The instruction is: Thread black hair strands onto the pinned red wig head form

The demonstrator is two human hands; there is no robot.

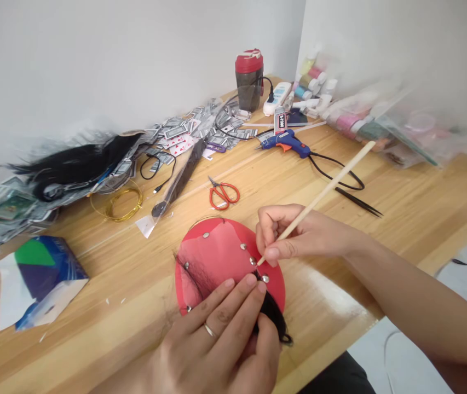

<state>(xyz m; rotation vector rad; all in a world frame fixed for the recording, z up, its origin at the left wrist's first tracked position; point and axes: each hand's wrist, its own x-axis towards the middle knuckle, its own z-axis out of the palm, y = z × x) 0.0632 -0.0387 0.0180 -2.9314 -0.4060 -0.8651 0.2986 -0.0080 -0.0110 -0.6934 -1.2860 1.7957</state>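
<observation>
Two or more fingertips and the thumb of the right hand [290, 232] pinch a pale stick [319, 200], slim, straight and wooden-looking. Its long axis slants: the lower tip points down and left from these fingers, the other end up and away to the right. Whether the tip touches anything cannot be told.

Just beside it, the fingers of the left hand [217, 339], one wearing a ring [209, 330], lie pressed together over a red disc [274, 262]. A lock of black hair [276, 317] passes by their tips and thumb, running to the disc's near right edge, where its end curls; whether they pinch it cannot be told. Under both sets of fingers, the disc lies on the table [126, 295], with a paler pink sheet over much of its face and silver studs [243, 247] dotted about.

Ahead of the left fingertips lie red-handled scissors [224, 196]; to the right of the right fingers, black tweezers [358, 202]. Beyond the right fingers rests a blue glue gun [288, 143], and just behind it a tube [280, 121], its sideways label reading "B-7000".
</observation>
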